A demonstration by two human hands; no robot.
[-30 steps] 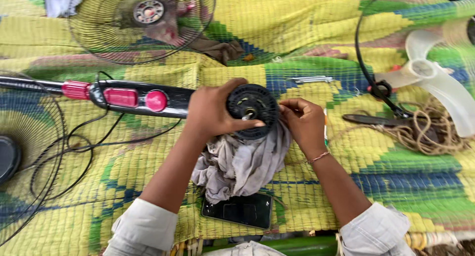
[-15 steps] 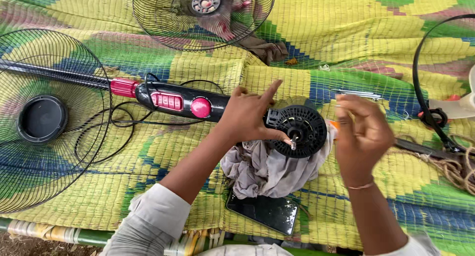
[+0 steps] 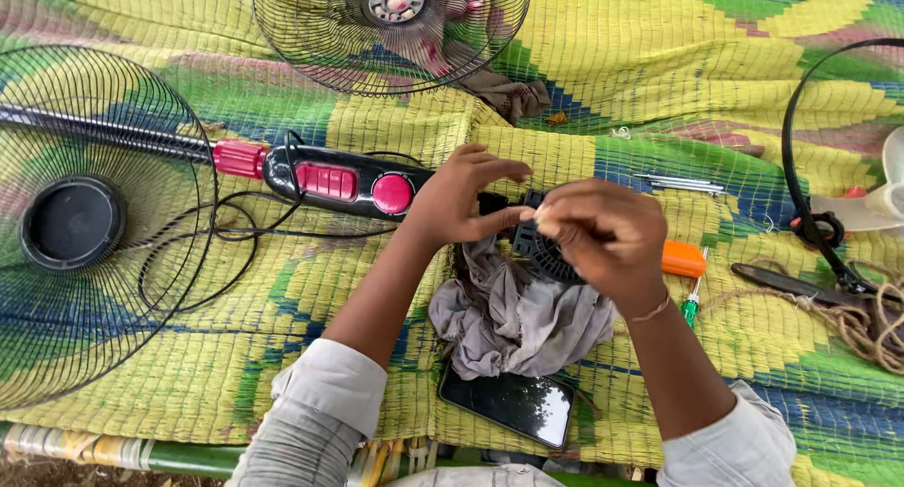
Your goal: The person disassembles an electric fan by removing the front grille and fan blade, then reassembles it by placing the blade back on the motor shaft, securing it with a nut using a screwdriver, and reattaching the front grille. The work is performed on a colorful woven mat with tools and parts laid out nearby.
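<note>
1. Both hands meet over the middle of the woven mat [image 3: 612, 101], right on the black fan motor housing [image 3: 541, 251], which lies on its side above a crumpled grey rag [image 3: 518, 317].
2. The left hand [image 3: 461, 200] sits on the near end of the housing, fingers loosely curled, index finger stretched out to the right, thumb pressed against the black body. It steadies the housing; it is not clenched.
3. The right hand [image 3: 598, 237] is bunched over the ribbed round face of the housing, thumb and fingertips pinched together. Whether anything small sits in that pinch I cannot tell; the fingers cover it.
4. To the left of the housing runs the fan's black control section with its red knob and button panel [image 3: 353, 181], then a red collar and the metal pole [image 3: 104, 134] running off to the left edge.
5. A black power cord [image 3: 202, 261] loops across the mat below that section.
6. Far left, a wire fan guard with a black centre cap [image 3: 71, 223] lies flat; a second wire guard [image 3: 391, 25] lies at the top.
7. Just right of the right hand: an orange block [image 3: 683, 258] and a green-handled screwdriver [image 3: 694, 303], both on the mat.
8. A dark phone [image 3: 513, 402] lies below the rag, partly tucked under it.
9. At the right edge, a black ring [image 3: 800, 176], coiled rope [image 3: 862, 322] and a pale fan blade [image 3: 876, 204].
</note>
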